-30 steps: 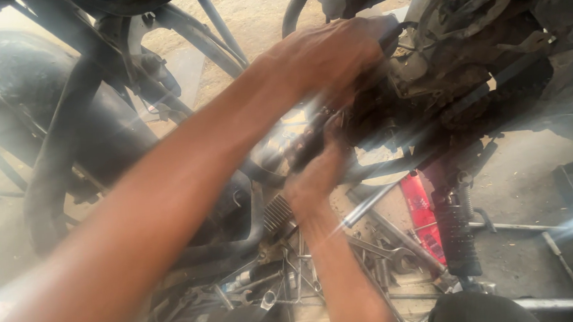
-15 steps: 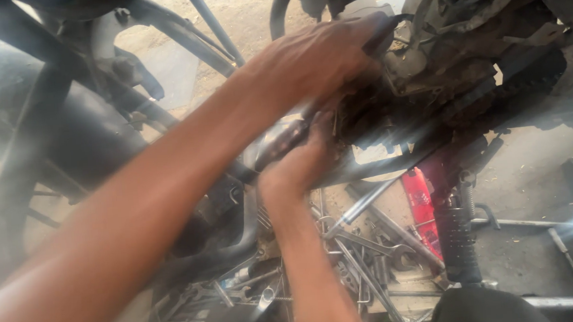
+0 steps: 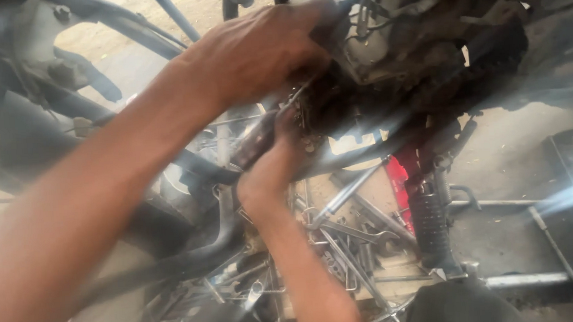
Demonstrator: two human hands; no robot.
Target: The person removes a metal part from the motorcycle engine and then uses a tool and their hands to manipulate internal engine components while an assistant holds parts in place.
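Observation:
My left hand [image 3: 259, 52] reaches up from the lower left and its fingers close around a dark part of the motorcycle engine [image 3: 413, 51] near some cables. Just below it, my right hand [image 3: 273, 165] comes up from the bottom of the view and grips a dark-handled tool [image 3: 258, 139]. The tool's metal shaft points up at the greasy underside of the engine, under my left palm. The tool's tip is hidden between the hands.
Several loose spanners [image 3: 349, 244] lie in a heap on the floor below the engine. A black ribbed footpeg [image 3: 430, 221] and a red part [image 3: 399, 190] hang to the right. A dark frame tube [image 3: 175, 14] and a long rod [image 3: 561, 249] lie nearby.
Both hands stay at the engine. My right hand and its tool have shifted slightly left and lower, and the view has moved in closer.

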